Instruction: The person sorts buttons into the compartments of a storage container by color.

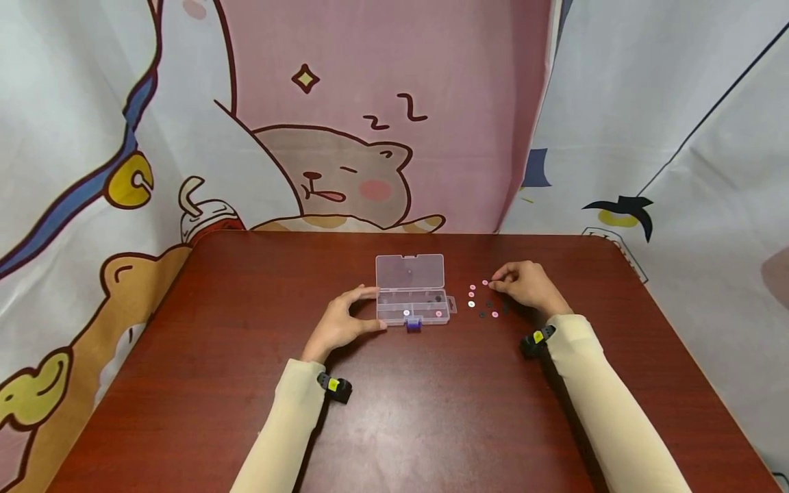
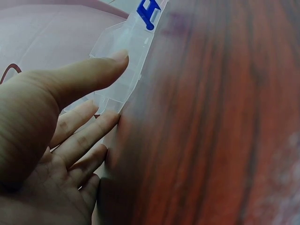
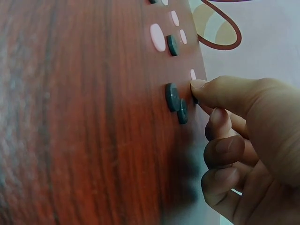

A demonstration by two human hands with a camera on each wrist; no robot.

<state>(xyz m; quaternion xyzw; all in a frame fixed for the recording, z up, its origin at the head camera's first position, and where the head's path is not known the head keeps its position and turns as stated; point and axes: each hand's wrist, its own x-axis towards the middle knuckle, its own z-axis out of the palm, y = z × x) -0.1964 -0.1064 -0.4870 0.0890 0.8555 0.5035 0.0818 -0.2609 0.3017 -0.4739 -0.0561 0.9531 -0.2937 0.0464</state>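
Observation:
A clear plastic compartment box (image 1: 394, 322) lies on the table with its lid (image 1: 409, 272) raised behind it. Several small buttons, pink, white and dark, are in its compartments. My left hand (image 1: 342, 319) grips the box's left end, thumb along the front wall; in the left wrist view the thumb overlaps the clear wall (image 2: 117, 40). To the right of the box, my right hand (image 1: 526, 284) pinches a dark button (image 3: 195, 99) between thumb and forefinger, right beside a pink button (image 3: 192, 74). The other fingers are curled in. Two dark buttons (image 3: 172, 97) lie just by the fingertips.
Between box and right hand, loose pink buttons (image 1: 495, 315), a white button (image 1: 471, 304) and dark buttons are scattered on the brown table (image 1: 431, 411). A blue latch (image 1: 414, 326) hangs at the box's front. A cartoon-printed curtain (image 1: 468, 137) stands behind the table's far edge.

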